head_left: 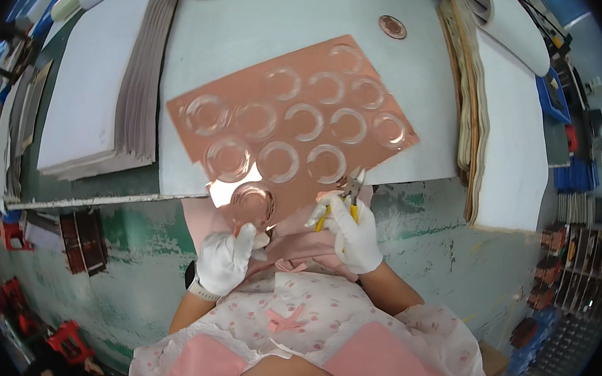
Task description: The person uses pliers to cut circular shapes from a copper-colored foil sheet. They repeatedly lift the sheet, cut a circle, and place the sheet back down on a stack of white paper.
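The person wears white fabric gloves on both the left hand [225, 256] and the right hand [356, 237], each glove fitting snugly and ending at the wrist. A dark wristwatch with a pale band [196, 284] sits just below the left glove's cuff. The forearms are bare above the gloves. The garment is a short-sleeved top in white fabric printed with small pink flowers [319, 311], with gathered sleeve ends, solid pink panels edged in scalloped white lace [386, 364], and a small pink ribbon bow [286, 320] stitched at the middle of the chest
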`<state>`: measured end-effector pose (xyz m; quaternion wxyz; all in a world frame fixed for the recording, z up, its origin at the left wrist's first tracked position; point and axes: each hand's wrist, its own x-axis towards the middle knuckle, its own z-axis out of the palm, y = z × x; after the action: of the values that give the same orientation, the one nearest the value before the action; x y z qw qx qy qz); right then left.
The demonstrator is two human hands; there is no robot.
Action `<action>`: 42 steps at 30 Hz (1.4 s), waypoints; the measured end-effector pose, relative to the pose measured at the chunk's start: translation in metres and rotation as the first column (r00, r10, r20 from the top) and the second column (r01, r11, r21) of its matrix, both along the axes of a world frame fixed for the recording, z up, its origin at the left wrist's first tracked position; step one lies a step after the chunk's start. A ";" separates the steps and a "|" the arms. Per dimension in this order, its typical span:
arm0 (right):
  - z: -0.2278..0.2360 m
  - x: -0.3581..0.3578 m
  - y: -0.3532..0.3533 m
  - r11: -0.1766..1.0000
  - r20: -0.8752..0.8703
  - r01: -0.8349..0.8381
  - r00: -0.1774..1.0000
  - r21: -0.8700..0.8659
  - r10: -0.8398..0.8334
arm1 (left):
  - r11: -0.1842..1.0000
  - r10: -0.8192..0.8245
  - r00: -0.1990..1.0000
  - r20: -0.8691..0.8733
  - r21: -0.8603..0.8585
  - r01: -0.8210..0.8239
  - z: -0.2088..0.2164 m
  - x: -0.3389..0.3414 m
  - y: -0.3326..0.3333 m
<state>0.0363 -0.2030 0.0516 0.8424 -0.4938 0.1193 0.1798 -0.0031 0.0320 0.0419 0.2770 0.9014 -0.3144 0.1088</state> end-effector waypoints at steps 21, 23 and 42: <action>-0.004 -0.021 -0.012 0.874 0.049 -0.140 0.982 -0.466 0.183 | 0.961 -0.130 0.784 -0.607 -0.273 -0.053 -0.036 -0.023 0.032; 0.001 -0.025 -0.002 0.741 -0.040 -0.402 0.890 -0.538 0.453 | 0.270 -0.376 0.416 -0.828 -0.528 -0.806 -0.019 -0.019 0.012; -0.006 -0.022 0.024 0.186 -0.231 -0.761 0.405 -0.622 0.885 | 0.283 -0.349 0.270 -0.897 -0.376 -0.883 0.013 0.005 -0.013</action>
<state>0.0144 -0.1790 0.0454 0.3890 -0.7468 -0.1890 0.5052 0.0021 0.0188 0.0554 0.8070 0.4986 0.2431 -0.2025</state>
